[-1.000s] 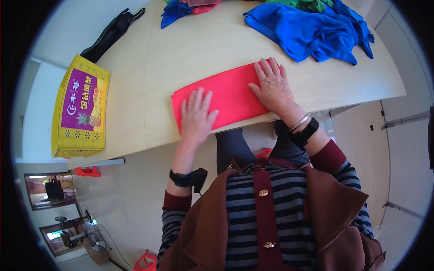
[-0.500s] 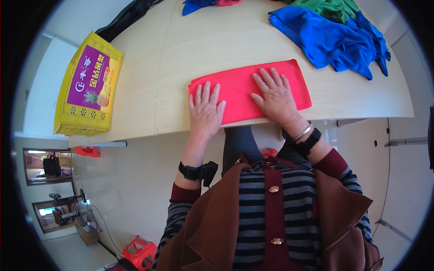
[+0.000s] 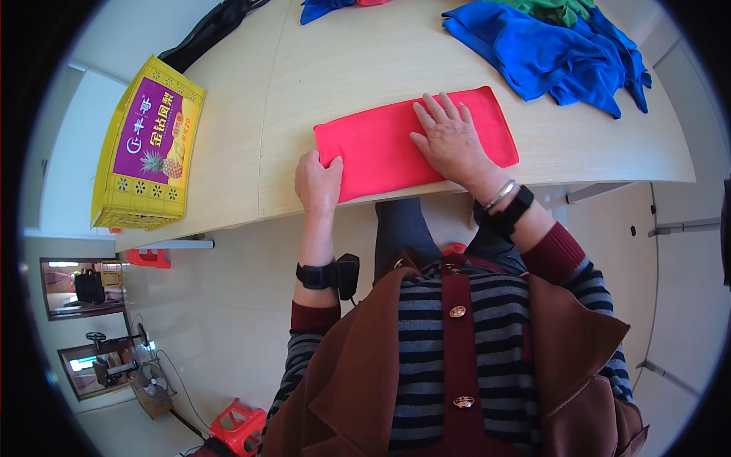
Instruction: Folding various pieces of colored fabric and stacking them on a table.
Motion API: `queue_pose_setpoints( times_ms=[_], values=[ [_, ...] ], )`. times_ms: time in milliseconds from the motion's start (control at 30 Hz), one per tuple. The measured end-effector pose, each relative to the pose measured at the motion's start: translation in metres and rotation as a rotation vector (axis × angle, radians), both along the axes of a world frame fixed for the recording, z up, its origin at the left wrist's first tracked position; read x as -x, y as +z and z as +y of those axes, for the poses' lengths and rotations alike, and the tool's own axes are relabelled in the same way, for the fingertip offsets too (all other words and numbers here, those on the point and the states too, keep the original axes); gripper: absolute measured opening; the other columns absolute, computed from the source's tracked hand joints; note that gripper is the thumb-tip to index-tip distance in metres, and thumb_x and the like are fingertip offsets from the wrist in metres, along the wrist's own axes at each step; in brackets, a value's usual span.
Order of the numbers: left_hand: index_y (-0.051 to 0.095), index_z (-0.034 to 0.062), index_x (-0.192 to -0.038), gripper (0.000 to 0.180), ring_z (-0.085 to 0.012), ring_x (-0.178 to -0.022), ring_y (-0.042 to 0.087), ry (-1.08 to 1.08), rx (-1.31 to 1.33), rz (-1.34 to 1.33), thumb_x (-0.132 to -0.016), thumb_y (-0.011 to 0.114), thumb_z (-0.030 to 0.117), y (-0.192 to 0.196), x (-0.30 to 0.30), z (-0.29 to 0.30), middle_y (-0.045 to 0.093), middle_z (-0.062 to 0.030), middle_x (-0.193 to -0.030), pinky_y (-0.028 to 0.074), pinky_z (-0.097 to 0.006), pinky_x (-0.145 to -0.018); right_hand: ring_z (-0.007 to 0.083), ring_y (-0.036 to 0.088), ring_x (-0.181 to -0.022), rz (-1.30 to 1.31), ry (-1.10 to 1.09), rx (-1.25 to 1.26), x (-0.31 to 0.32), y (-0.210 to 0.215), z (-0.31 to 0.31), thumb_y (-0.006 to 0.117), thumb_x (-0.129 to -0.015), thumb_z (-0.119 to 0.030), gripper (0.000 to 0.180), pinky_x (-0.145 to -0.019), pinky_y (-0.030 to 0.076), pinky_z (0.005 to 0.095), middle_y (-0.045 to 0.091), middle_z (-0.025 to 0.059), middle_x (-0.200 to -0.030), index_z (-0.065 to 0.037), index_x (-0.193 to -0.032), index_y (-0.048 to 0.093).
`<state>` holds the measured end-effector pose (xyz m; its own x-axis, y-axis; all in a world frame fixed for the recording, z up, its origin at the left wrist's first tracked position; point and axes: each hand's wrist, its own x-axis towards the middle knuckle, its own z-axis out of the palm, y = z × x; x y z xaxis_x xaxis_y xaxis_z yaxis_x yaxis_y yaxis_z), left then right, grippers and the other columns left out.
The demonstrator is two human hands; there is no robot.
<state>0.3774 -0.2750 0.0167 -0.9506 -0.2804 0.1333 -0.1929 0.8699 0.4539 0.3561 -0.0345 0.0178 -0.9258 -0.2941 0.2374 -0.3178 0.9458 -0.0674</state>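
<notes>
A folded red cloth [image 3: 381,148] lies flat near the table's front edge as a long rectangle. My left hand [image 3: 318,183] is closed at its left end, thumb on top and the other fingers curled at the edge, pinching the fabric. On the right half of the cloth my right hand [image 3: 453,145] rests palm down, fingers stretched out. It presses on the fabric without gripping it.
At the back right lie a crumpled blue cloth [image 3: 525,53] and a green cloth [image 3: 560,9]. A yellow and purple box [image 3: 148,145] stands at the left, with a black item [image 3: 209,34] behind it. A red stool [image 3: 237,426] is on the floor.
My left hand has slid from lying flat on the cloth to its left edge and closed there. My right hand stays flat on the cloth.
</notes>
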Motion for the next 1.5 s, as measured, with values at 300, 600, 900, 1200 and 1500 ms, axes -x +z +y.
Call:
queue_pose_setpoints(
  times_ms=[300,600,900,1200,1500],
  values=[
    [0.058,-0.0004,-0.112,0.036,-0.0241,-0.097,0.064,-0.113,-1.254,-0.142,-0.08,0.069,0.009,-0.001,0.013,-0.027,0.064,-0.0138,-0.108,0.052,-0.036,-0.083,0.0343,0.025,-0.14,-0.024,-0.044,0.001,0.012,-0.013,-0.007,0.036,-0.098,-0.042,0.055,-0.113,0.02,0.0508,0.033,0.0132,-0.149,-0.011,-0.144,0.035],
    [0.046,-0.0015,-0.132,0.054,-0.0232,-0.112,0.057,-0.363,-1.605,-0.057,-0.082,0.064,0.003,0.038,0.015,-0.003,0.058,-0.0143,-0.122,0.047,-0.036,-0.096,0.035,0.025,-0.14,-0.039,-0.024,-0.029,0.012,-0.011,-0.005,0.032,-0.099,-0.039,0.052,-0.112,0.02,0.0528,0.033,0.0126,-0.149,-0.013,-0.145,0.035],
    [0.037,0.0,-0.14,0.065,-0.0232,-0.114,0.054,-0.634,-1.491,-0.057,-0.08,0.062,0.0,0.087,0.046,0.089,0.052,-0.014,-0.127,0.046,-0.034,-0.096,0.0348,0.028,-0.138,-0.017,0.021,0.056,0.007,-0.003,0.001,0.041,-0.094,-0.034,0.054,-0.111,0.022,0.0518,0.035,0.0143,-0.147,-0.01,-0.142,0.038],
    [0.034,-0.0011,-0.14,0.07,-0.0216,-0.098,0.059,-0.637,-1.05,-0.144,-0.077,0.064,0.002,0.066,0.071,0.171,0.058,-0.0139,-0.114,0.049,-0.032,-0.085,0.032,0.041,-0.128,-0.022,0.18,0.112,-0.086,-0.006,0.033,0.056,-0.082,-0.02,0.053,-0.109,0.027,0.0492,0.05,0.0148,-0.131,-0.001,-0.131,0.049],
    [0.035,-0.0011,-0.139,0.064,-0.0146,-0.068,0.062,-0.756,-0.272,-0.02,-0.084,0.065,0.014,0.007,0.078,0.231,0.063,-0.008,-0.083,0.05,-0.028,-0.059,0.0291,0.043,-0.126,0.048,0.311,0.192,-0.097,-0.02,0.046,0.054,-0.084,-0.019,0.047,-0.11,0.027,0.046,0.051,0.0148,-0.129,0.0,-0.126,0.052]
  ],
)
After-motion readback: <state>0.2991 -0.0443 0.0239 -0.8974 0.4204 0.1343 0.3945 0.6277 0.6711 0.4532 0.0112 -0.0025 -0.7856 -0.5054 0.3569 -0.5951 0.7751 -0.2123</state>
